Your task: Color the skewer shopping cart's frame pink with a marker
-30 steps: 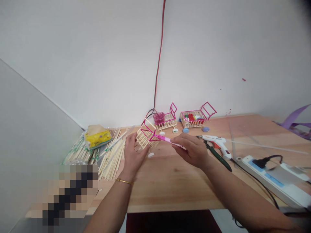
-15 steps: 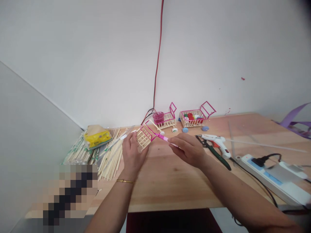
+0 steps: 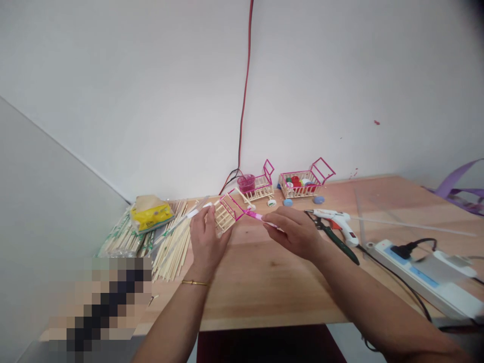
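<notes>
My left hand (image 3: 206, 241) grips a small cart (image 3: 227, 212) built of bamboo sticks with pink-painted rims, held tilted above the wooden table (image 3: 264, 282). In my right hand (image 3: 297, 231) is a pink-and-white marker pen (image 3: 260, 218), pinched with its tip touching the cart's pink frame. A gold bangle sits on my left wrist.
Two finished stick carts (image 3: 260, 185) (image 3: 306, 182) stand by the wall, one filled with coloured bottle caps. Loose caps (image 3: 288, 202) lie nearby. Bundles of bamboo sticks (image 3: 166, 242) and a yellow tissue pack (image 3: 151, 212) lie left. A glue gun (image 3: 336, 222), pliers (image 3: 336, 243) and power strip (image 3: 427, 277) lie right.
Both hands with the cart and pen rose slightly and shifted a little left; the cart is tilted further and a white cap beneath it is no longer visible.
</notes>
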The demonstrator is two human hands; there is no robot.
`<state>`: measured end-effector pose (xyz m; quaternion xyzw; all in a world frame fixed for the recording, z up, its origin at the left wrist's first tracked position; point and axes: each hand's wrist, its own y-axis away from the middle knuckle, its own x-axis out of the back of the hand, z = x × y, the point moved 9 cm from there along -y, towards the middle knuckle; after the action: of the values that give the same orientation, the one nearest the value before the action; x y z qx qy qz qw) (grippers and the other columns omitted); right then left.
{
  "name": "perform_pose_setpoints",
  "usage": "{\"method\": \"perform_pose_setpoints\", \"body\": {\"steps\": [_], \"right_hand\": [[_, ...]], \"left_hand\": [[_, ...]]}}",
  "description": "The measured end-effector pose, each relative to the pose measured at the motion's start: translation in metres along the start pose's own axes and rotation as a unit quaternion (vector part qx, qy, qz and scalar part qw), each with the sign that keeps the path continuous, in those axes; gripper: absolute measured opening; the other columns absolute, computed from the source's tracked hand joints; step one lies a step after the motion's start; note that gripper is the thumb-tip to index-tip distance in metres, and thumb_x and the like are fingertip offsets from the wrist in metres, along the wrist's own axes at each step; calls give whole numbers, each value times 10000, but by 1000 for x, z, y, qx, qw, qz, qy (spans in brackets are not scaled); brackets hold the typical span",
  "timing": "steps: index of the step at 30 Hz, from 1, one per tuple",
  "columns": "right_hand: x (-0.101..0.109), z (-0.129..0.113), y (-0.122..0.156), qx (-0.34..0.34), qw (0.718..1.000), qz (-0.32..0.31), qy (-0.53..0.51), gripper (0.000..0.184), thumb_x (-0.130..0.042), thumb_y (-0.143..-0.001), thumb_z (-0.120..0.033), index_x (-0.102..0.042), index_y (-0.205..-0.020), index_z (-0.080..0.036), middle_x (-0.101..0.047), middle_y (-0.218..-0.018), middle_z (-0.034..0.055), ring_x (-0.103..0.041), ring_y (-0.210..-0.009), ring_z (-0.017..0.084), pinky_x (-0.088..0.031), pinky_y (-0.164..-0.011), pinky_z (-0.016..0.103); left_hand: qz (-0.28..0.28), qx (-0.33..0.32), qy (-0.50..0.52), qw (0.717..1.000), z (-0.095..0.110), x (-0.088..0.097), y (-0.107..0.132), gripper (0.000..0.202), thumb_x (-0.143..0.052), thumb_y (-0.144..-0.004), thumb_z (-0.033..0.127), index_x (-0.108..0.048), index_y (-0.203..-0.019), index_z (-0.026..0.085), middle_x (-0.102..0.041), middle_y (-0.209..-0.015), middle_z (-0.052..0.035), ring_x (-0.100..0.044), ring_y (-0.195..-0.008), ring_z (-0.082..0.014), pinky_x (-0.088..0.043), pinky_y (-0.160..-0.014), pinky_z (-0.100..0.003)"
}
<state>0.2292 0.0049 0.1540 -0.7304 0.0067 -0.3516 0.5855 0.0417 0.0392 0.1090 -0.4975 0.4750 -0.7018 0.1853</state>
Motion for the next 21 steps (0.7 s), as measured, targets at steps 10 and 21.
{"method": "perform_pose_setpoints", "body": {"steps": [10,21], "right_hand": [[-1,4,1,-4,1000,8,-9,216,-565,-896,-132,-567,-1099,-204,-684,-828,66,-637,-729,164,-516,-640,275],[6,1,-5,-10,1000,-3,6,136,-574,-865,-110,-577,-972,-195,-638,-710,35,-565,-614,140,-458,-581,249]], "left_hand": [[-12,-14,26,999,12,-2,-1,694,-720,-769,323,-432,-1357,91,-545,-1217,-221,-520,-1129,-310,-443,-964,-449],[-14,-14,27,999,12,-3,0,689,-705,-783,330,-421,-1377,126,-551,-1219,-215,-527,-1127,-310,-442,-953,-460]]}}
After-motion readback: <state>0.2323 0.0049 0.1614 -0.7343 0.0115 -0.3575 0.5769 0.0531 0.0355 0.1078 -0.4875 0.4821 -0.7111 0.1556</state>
